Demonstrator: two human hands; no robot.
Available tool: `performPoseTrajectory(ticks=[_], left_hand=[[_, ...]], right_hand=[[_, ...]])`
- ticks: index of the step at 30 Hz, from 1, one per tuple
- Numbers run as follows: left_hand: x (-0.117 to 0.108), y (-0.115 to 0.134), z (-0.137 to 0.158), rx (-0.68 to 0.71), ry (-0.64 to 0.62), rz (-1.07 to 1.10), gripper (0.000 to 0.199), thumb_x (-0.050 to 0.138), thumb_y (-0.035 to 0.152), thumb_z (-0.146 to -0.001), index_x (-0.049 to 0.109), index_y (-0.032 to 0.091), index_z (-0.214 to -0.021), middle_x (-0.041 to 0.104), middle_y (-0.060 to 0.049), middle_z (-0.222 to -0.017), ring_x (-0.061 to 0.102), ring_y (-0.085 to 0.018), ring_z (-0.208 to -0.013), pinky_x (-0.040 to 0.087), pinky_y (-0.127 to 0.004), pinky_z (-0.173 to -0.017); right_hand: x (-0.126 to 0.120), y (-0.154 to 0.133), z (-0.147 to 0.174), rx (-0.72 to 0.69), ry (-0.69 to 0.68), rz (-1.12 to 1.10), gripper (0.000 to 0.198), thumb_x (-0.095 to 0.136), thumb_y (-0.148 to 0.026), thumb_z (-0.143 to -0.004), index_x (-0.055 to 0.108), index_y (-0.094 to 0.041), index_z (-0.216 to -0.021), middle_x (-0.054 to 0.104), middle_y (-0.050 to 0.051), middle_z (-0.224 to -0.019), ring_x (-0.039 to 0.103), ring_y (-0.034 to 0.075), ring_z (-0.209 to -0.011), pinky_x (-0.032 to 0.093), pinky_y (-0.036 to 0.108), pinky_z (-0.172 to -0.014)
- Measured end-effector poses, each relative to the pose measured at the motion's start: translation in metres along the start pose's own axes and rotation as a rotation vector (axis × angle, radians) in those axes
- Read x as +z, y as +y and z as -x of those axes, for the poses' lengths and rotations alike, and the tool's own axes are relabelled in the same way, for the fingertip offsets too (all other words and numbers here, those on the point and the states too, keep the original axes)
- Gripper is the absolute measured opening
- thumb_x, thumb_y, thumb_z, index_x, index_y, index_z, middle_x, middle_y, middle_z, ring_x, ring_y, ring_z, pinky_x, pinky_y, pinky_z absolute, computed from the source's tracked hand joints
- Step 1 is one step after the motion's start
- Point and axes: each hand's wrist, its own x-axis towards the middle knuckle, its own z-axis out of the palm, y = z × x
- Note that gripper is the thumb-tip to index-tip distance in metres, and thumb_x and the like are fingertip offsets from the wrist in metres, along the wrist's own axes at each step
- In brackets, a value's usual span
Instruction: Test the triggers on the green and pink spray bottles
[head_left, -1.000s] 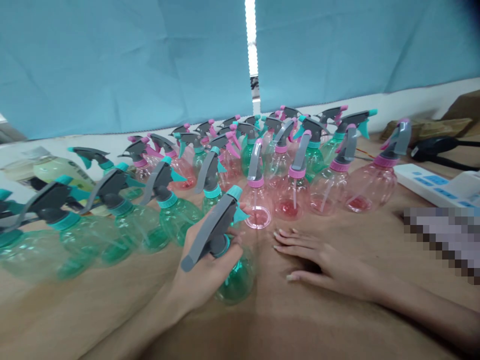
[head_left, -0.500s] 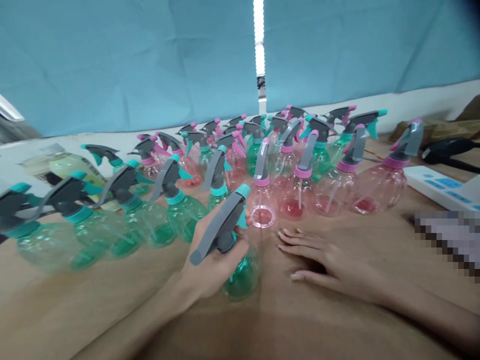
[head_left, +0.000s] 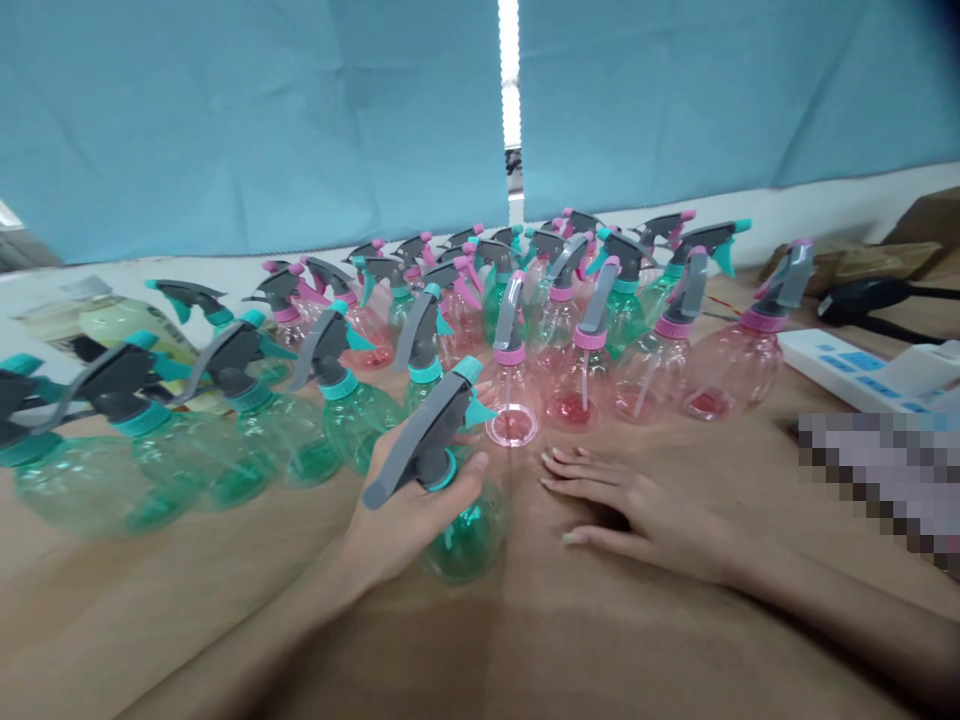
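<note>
Near the middle of the bench (head_left: 600, 640), our left hand (head_left: 409, 510) clasps a green spray bottle (head_left: 465, 540) around its neck, the thumb just below the teal collar and the fingers curled around the far side. The bottle's grey trigger head slants up over the back of our hand, with its teal nozzle pointing away from us. We cannot tell whether the base rests fully on the wood.

To the right of that bottle, our right hand (head_left: 630, 500) lies palm down on the bench, its fingers stretched out and its thumb held apart. Just beyond its fingertips we see a row of pink bottles (head_left: 652, 370) with pink collars and grey heads, all upright. A row of green bottles (head_left: 367, 420) with teal collars runs off to our left, and more spray bottles in both colours crowd together behind.

At the far left we have a larger container (head_left: 124, 315) with a pale yellow-green body. Over on the right sit a white device (head_left: 840, 355) with blue markings and a black object (head_left: 862, 300); the patch nearer us is pixelated. Blue sheeting (head_left: 225, 120) hangs behind everything.
</note>
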Motion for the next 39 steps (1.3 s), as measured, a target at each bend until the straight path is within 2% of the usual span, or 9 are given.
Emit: performPoseTrajectory(ticks=[5, 9, 14, 19, 22, 26, 32, 36, 39], left_hand=[[-0.001, -0.004, 0.0, -0.064, -0.037, 0.008, 0.042, 0.059, 0.038, -0.075, 0.06, 0.021, -0.113, 0.074, -0.008, -0.104, 0.071, -0.026, -0.094, 0.059, -0.037, -0.078], [-0.006, -0.008, -0.001, 0.058, -0.093, -0.025, 0.056, 0.063, 0.035, -0.077, 0.048, 0.028, -0.131, 0.066, -0.005, -0.121, 0.066, -0.024, -0.096, 0.056, -0.036, -0.081], [-0.013, -0.017, 0.006, 0.039, -0.106, -0.134, 0.069, 0.068, 0.048, -0.075, 0.042, 0.03, -0.136, 0.066, -0.005, -0.106, 0.064, -0.029, -0.089, 0.054, -0.041, -0.077], [-0.013, -0.026, 0.023, 0.099, -0.113, -0.147, 0.074, 0.066, 0.046, -0.081, 0.028, 0.035, -0.145, 0.06, -0.005, -0.125, 0.058, -0.03, -0.111, 0.046, -0.047, -0.098], [-0.009, -0.033, 0.035, 0.116, -0.092, -0.148, 0.064, 0.064, 0.045, -0.084, 0.036, 0.031, -0.139, 0.054, -0.008, -0.134, 0.052, -0.031, -0.123, 0.04, -0.049, -0.105], [-0.008, -0.039, 0.052, 0.018, -0.032, -0.178, 0.057, 0.063, 0.048, -0.084, 0.045, 0.024, -0.132, 0.056, -0.011, -0.129, 0.054, -0.032, -0.119, 0.044, -0.051, -0.102], [-0.031, -0.046, 0.081, 0.08, -0.023, -0.161, 0.056, 0.066, 0.042, -0.084, 0.043, 0.03, -0.133, 0.052, -0.007, -0.135, 0.049, -0.027, -0.127, 0.044, -0.046, -0.105], [-0.06, -0.073, 0.108, 0.166, 0.127, -0.271, 0.05, 0.065, 0.044, -0.084, 0.045, 0.031, -0.129, 0.054, -0.007, -0.13, 0.056, -0.028, -0.121, 0.051, -0.042, -0.098], [-0.089, -0.101, 0.133, 0.204, 0.288, -0.335, 0.051, 0.067, 0.047, -0.082, 0.048, 0.031, -0.126, 0.059, -0.006, -0.12, 0.062, -0.028, -0.11, 0.054, -0.044, -0.092]], right_hand=[[-0.002, -0.003, -0.001, 0.013, -0.02, 0.025, 0.058, 0.051, -0.053, -0.094, 0.044, -0.024, -0.144, 0.037, 0.003, -0.153, 0.03, 0.023, -0.143, 0.024, 0.047, -0.118], [-0.001, -0.003, -0.001, 0.001, -0.009, 0.024, 0.058, 0.051, -0.053, -0.094, 0.044, -0.024, -0.144, 0.038, 0.004, -0.153, 0.03, 0.023, -0.142, 0.024, 0.047, -0.118], [0.001, -0.002, -0.001, -0.011, -0.002, 0.029, 0.058, 0.05, -0.052, -0.095, 0.043, -0.023, -0.144, 0.038, 0.005, -0.153, 0.03, 0.024, -0.143, 0.024, 0.046, -0.118], [0.002, -0.002, -0.001, -0.016, 0.032, 0.026, 0.058, 0.051, -0.052, -0.094, 0.044, -0.025, -0.144, 0.04, 0.005, -0.152, 0.032, 0.025, -0.142, 0.025, 0.048, -0.117], [0.005, -0.002, -0.002, -0.013, 0.041, 0.07, 0.057, 0.05, -0.053, -0.094, 0.048, -0.022, -0.142, 0.043, 0.007, -0.15, 0.035, 0.026, -0.14, 0.028, 0.048, -0.116], [0.011, -0.007, -0.004, 0.014, 0.058, 0.149, 0.053, 0.049, -0.051, -0.095, 0.052, -0.021, -0.139, 0.048, 0.008, -0.146, 0.041, 0.026, -0.137, 0.034, 0.048, -0.113], [0.005, -0.041, -0.022, 0.104, -0.001, 0.307, 0.052, 0.048, -0.052, -0.094, 0.059, -0.017, -0.131, 0.057, 0.014, -0.138, 0.052, 0.033, -0.127, 0.044, 0.053, -0.103], [-0.004, -0.08, -0.052, 0.07, -0.024, 0.248, 0.042, 0.045, -0.05, -0.096, 0.066, -0.023, -0.12, 0.068, 0.01, -0.122, 0.065, 0.031, -0.109, 0.051, 0.048, -0.091], [-0.002, -0.115, -0.08, 0.077, 0.029, 0.143, 0.042, 0.051, -0.052, -0.093, 0.063, -0.024, -0.122, 0.074, 0.008, -0.108, 0.07, 0.028, -0.098, 0.055, 0.043, -0.082]])
